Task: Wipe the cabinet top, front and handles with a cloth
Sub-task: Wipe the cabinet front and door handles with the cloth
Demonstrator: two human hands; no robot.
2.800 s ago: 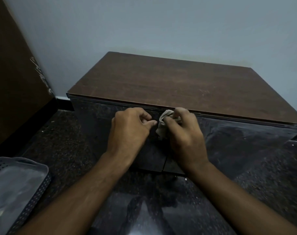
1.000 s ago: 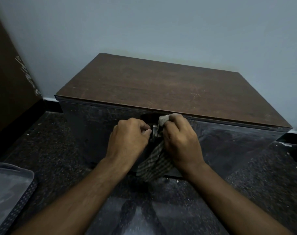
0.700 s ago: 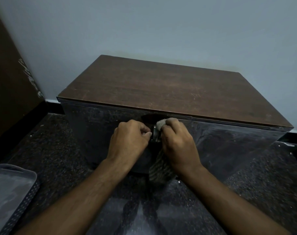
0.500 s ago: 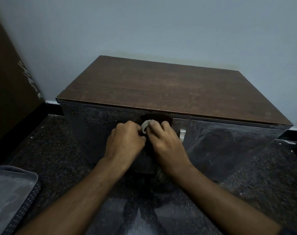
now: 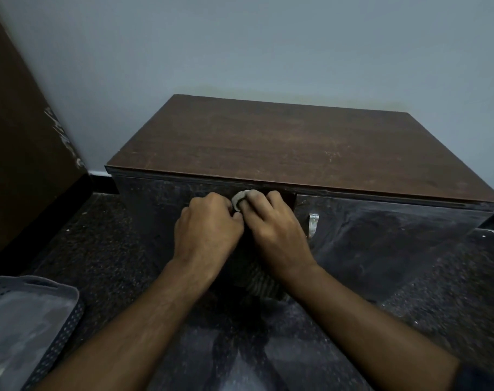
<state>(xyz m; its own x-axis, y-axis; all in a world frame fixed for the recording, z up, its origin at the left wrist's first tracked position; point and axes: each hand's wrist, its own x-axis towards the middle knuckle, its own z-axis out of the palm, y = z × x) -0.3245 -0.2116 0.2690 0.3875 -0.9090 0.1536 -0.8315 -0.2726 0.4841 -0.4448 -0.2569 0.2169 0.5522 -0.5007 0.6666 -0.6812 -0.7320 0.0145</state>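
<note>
Pale grey-blue wall [image 5: 268, 46] fills the upper half of my view, and against it stands the low cabinet [image 5: 282, 153], its brown wood-grain top bare and faintly scuffed. Its front is dark and glossy, mirroring the speckled dark floor [image 5: 104, 249] that it stands on. Both of my hands are pressed together at the middle of the front, just under the top's edge. My left hand [image 5: 207, 230] is curled into a loose fist with the knuckles up; I cannot tell what its fingers close around, since they are turned away from me. My right hand [image 5: 274, 230] touches it on the right and is clenched on the cloth [image 5: 238, 199], a pale bunch of which pokes out between my two hands at the top, against a dark recess in the front. More of the cloth, checked and dim, hangs below my right wrist down the cabinet front. Just to the right of my right hand, a small silvery metal handle [image 5: 313, 224] stands upright on the right door, uncovered and apart from my fingers. Whatever handle lies under my hands is hidden from me. At my lower left, a grey perforated plastic basket [image 5: 62, 331] sits on the floor, well apart from the cabinet. A dark brown wooden panel [image 5: 17, 153] with a chipped edge runs up the left side of the view.
</note>
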